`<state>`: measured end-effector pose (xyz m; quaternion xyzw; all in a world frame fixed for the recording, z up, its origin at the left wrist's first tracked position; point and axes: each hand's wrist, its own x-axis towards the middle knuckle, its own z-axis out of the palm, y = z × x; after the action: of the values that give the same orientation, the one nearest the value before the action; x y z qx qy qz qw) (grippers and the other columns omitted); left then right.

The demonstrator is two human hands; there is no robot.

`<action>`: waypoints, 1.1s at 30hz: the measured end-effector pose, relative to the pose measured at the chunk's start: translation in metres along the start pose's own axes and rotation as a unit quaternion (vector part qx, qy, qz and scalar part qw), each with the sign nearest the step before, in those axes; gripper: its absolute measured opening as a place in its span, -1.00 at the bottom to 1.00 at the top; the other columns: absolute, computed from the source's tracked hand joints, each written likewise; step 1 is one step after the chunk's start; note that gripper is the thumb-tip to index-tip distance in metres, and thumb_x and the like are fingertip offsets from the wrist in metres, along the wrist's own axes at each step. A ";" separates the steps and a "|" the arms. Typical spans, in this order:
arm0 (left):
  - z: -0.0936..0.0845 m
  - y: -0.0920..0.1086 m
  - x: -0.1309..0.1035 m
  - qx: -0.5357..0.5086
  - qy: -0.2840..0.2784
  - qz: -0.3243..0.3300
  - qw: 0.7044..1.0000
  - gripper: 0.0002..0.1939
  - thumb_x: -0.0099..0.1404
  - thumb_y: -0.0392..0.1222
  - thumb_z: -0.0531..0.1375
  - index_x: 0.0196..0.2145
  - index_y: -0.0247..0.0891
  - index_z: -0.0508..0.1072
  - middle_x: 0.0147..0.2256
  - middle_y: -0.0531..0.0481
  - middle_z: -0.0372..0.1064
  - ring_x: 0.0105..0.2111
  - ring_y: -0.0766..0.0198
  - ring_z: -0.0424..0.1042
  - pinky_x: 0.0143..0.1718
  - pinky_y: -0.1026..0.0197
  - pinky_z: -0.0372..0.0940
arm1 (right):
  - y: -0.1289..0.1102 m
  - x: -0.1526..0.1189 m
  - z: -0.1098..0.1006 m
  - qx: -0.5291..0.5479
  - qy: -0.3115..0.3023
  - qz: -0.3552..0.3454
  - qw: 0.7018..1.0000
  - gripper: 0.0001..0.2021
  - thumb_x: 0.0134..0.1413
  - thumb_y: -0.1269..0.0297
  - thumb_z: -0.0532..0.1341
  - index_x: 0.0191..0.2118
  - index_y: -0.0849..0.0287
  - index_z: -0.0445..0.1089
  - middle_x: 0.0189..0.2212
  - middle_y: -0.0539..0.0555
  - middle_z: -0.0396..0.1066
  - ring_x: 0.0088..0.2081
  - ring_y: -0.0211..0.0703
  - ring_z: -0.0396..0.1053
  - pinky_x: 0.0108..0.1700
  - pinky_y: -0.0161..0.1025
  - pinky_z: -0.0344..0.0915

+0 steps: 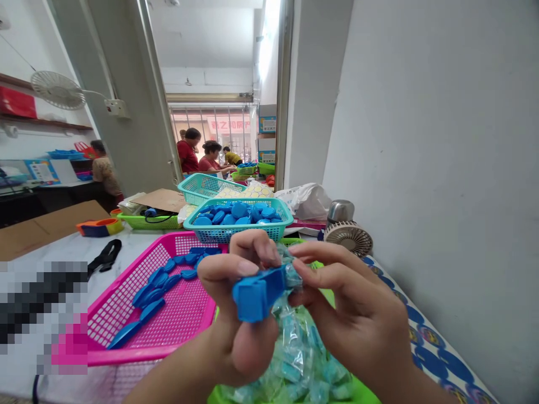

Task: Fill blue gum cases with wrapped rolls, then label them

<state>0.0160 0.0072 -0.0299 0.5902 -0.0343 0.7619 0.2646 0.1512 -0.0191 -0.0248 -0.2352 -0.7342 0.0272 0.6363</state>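
Observation:
In the middle of the head view, my left hand (248, 331) is closed around a blue plastic part (256, 294) with a square end facing me. My right hand (357, 303) pinches a small clear plastic wrapper (293, 278) at the far end of that part. What lies inside the wrapper is hard to make out. Below both hands, a heap of light-blue pieces in clear bags (295, 359) fills a green basket (357, 395). On the left, a pink basket (147, 354) holds several dark-blue plastic parts (155, 292).
Behind my hands stands a turquoise basket (193, 229) of round blue pieces, with another turquoise basket (189, 188) beyond. A small fan (349, 238) and a metal flask (341, 210) sit by the right wall. Tape (100, 227) lies at left. People (210, 157) work farther back.

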 end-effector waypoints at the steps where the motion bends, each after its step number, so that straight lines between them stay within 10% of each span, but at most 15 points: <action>1: -0.001 0.002 0.000 0.000 -0.016 -0.015 1.000 -0.64 0.26 0.15 0.38 -0.21 -0.01 0.32 -0.19 0.08 0.24 -0.20 0.27 0.35 -0.11 0.23 0.42 | 0.002 -0.001 0.000 0.006 -0.019 0.001 1.000 -0.64 0.11 0.64 0.29 -0.11 -0.01 0.49 -0.05 0.04 0.51 -0.08 -0.15 0.54 -0.13 -0.27 0.57; 5: -0.001 0.010 0.000 0.033 -0.067 -0.098 0.992 -0.47 0.19 -0.36 0.43 -0.09 0.01 0.21 -0.10 0.08 0.18 -0.06 0.33 0.32 -0.05 0.33 0.39 | 0.010 -0.002 0.000 0.076 -0.079 0.011 0.994 -0.53 0.19 0.61 0.21 0.09 -0.10 0.39 -0.03 0.03 0.45 0.01 -0.15 0.49 0.00 -0.19 0.53; 12: 0.005 0.008 0.003 0.096 -0.062 -0.083 0.990 -0.50 0.36 -0.57 0.13 -0.05 0.00 0.02 -0.13 0.15 0.33 -0.15 0.44 0.44 -0.09 0.31 0.38 | 0.010 -0.002 0.004 0.136 -0.009 0.043 0.990 -0.34 0.11 0.69 0.22 0.19 -0.20 0.29 -0.11 -0.06 0.47 -0.16 -0.25 0.53 -0.20 -0.36 0.57; 16: -0.005 0.019 0.005 0.233 -0.073 -0.056 0.968 -0.53 0.38 -0.52 0.13 -0.01 0.01 0.05 -0.14 0.12 0.31 -0.14 0.37 0.40 -0.04 0.23 0.34 | 0.013 0.000 0.005 0.115 0.028 0.010 0.993 -0.48 0.12 0.70 0.22 0.04 -0.08 0.41 -0.09 -0.01 0.41 -0.09 -0.24 0.49 -0.21 -0.39 0.57; 20: -0.021 0.033 0.011 0.253 -0.127 -0.184 0.941 -0.76 0.50 -0.24 0.15 -0.02 0.01 0.15 -0.13 0.07 0.26 -0.04 0.26 0.36 0.05 0.12 0.31 | 0.016 0.003 0.003 0.031 -0.023 -0.056 0.998 -0.53 0.13 0.72 0.21 0.03 0.02 0.43 -0.06 0.06 0.42 -0.06 -0.22 0.48 -0.20 -0.40 0.58; 25: -0.029 0.032 0.016 0.219 -0.149 -0.320 0.910 -0.54 0.34 0.01 0.35 -0.07 -0.03 0.12 -0.03 0.03 0.21 -0.09 0.22 0.36 -0.10 0.16 0.36 | 0.016 0.002 0.004 -0.041 -0.057 -0.075 0.995 -0.68 0.17 0.64 0.23 -0.06 0.09 0.43 -0.11 0.06 0.45 -0.07 -0.22 0.50 -0.06 -0.35 0.56; 33: -0.032 0.036 0.019 0.126 -0.171 -0.360 0.909 -0.65 0.47 -0.11 0.22 -0.07 0.00 0.04 -0.12 0.12 0.11 -0.22 0.41 0.35 -0.22 0.35 0.35 | 0.015 -0.002 -0.001 0.000 -0.118 -0.081 0.990 -0.27 0.20 0.74 0.10 0.37 -0.08 0.19 0.31 -0.05 0.28 0.29 -0.28 0.29 0.02 -0.50 0.52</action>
<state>-0.0313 -0.0048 -0.0126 0.7120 0.2323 0.5006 0.4343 0.1567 -0.0070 -0.0310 -0.1699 -0.8209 0.0031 0.5453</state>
